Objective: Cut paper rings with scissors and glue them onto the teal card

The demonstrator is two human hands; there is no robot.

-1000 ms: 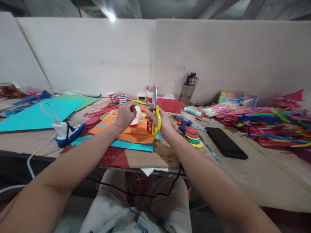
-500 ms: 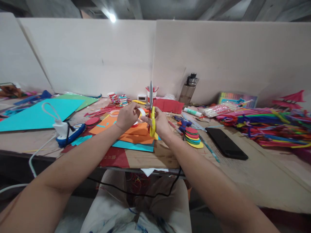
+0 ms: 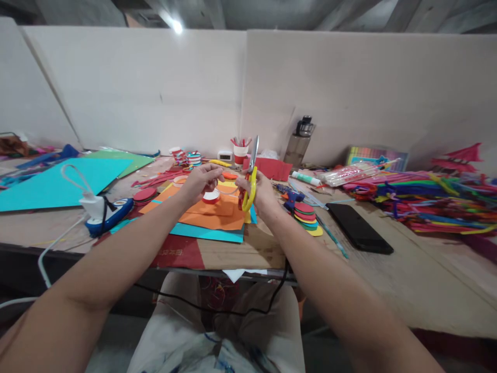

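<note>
My right hand (image 3: 258,191) is wrapped round yellow and red scissors (image 3: 252,189), whose blades point up. To its left is my left hand (image 3: 202,181), fingers curled and pinched. A thin pale strip (image 3: 229,192) runs between the two hands, one end near the left fingertips. Below the left hand a small red and white round piece (image 3: 211,196) rests on orange sheets (image 3: 194,220). Under these lies a turquoise sheet (image 3: 209,233). A pale orange ring (image 3: 180,181) is just behind the left wrist.
At left are a large turquoise sheet (image 3: 66,181) and a blue power strip (image 3: 110,216). At right stand a bottle (image 3: 298,142), coloured discs (image 3: 305,215), a black phone (image 3: 359,228) and heaped pipe cleaners (image 3: 435,202). A red and white cup (image 3: 240,154) stands behind.
The scissors have tilted to the right and lowered slightly. My left hand has opened from a tight fist into a looser pinch, and the white strip now looks thinner and stretched between the hands.
</note>
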